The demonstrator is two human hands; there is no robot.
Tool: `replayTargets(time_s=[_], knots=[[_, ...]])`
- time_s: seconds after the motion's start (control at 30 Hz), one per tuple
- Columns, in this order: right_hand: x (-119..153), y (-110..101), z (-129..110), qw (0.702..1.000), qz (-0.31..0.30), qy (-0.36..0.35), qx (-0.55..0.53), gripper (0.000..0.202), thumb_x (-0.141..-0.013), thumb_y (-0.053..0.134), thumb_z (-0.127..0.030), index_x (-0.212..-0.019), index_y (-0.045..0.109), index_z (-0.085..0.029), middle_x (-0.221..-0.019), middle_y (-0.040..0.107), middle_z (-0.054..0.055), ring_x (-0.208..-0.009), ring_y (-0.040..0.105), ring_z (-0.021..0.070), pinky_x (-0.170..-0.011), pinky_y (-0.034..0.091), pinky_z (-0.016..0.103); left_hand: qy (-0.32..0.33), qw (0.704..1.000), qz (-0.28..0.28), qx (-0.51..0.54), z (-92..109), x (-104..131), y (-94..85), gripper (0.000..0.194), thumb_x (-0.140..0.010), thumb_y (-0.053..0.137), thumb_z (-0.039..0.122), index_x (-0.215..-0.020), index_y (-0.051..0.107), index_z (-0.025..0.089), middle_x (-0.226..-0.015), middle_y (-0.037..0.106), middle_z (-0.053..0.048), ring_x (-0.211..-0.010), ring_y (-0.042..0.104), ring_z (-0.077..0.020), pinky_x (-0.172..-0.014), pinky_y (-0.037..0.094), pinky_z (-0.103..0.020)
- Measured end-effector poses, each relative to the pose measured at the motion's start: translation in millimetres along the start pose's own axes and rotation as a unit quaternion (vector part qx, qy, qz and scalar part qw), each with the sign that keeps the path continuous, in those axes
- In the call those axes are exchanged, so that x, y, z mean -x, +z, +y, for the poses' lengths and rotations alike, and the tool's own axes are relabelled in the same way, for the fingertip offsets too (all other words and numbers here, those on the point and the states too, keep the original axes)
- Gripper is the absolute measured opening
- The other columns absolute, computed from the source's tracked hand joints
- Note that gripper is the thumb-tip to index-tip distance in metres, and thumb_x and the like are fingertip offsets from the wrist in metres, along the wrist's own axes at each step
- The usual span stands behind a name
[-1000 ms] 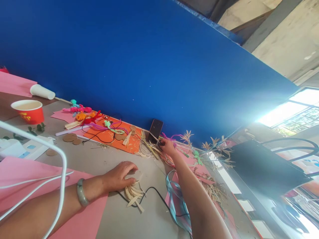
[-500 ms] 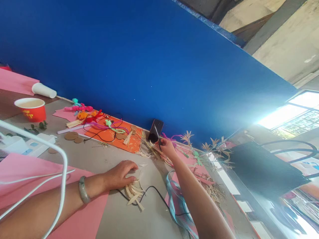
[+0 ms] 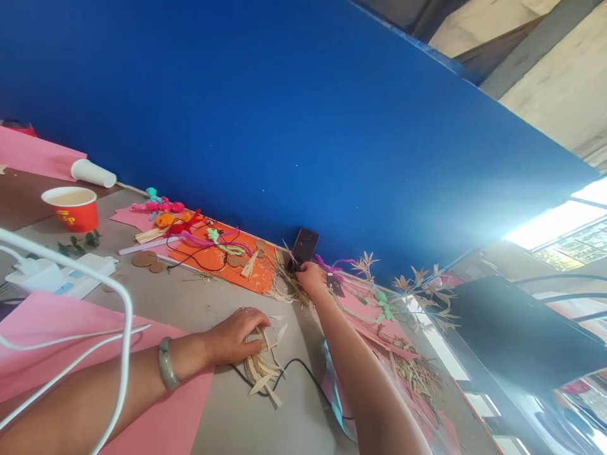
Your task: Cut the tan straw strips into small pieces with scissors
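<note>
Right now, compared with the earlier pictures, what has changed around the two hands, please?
The right hand has shifted left relative to the phone, keeping hold of what look like scissors, and a small black piece now shows beside its wrist. The left hand stays at the pale strips; phone and red cup stay put.
</note>
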State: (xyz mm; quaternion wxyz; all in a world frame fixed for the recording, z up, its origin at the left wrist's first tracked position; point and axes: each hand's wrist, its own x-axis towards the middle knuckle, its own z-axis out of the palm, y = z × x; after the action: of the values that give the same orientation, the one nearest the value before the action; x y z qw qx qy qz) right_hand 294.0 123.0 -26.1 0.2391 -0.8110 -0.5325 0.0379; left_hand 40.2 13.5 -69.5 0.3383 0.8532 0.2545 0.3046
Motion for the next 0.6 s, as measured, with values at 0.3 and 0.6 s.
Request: replayTargets(time_s=[0.3,0.6], knots=[[-3.5,-16.4,16.0,0.997,-0.003,-0.027,-0.070,0.009,-0.058,0.058,-0.027,-0.057,0.055,-0.019,-0.049,0.052,-0.005,-0.048,0.043,0.0117,-0.049,0.029,0.023,0.036,0.999,-0.017,-0.008,4.9,-1.8,-4.6,0.029,-0.067,0.061,0.012,-0.095,0.059,0.017,-0.097,0.064,-0.006,-0.097,0.057,-0.0210,-0.092,0.041,-0.033],[1.7,-29.7,27.7,0.998,-0.021,-0.046,-0.046,0.010,-0.061,0.058,-0.028,-0.061,0.057,-0.018,-0.051,0.055,-0.003,-0.051,0.047,0.0137,-0.053,0.031,0.024,0.119,0.990,-0.074,-0.021,15.7,-2.7,-11.2,0.009,-0.074,0.059,0.016,-0.082,0.061,0.019,-0.077,0.064,-0.003,-0.082,0.057,-0.0182,-0.081,0.041,-0.030]])
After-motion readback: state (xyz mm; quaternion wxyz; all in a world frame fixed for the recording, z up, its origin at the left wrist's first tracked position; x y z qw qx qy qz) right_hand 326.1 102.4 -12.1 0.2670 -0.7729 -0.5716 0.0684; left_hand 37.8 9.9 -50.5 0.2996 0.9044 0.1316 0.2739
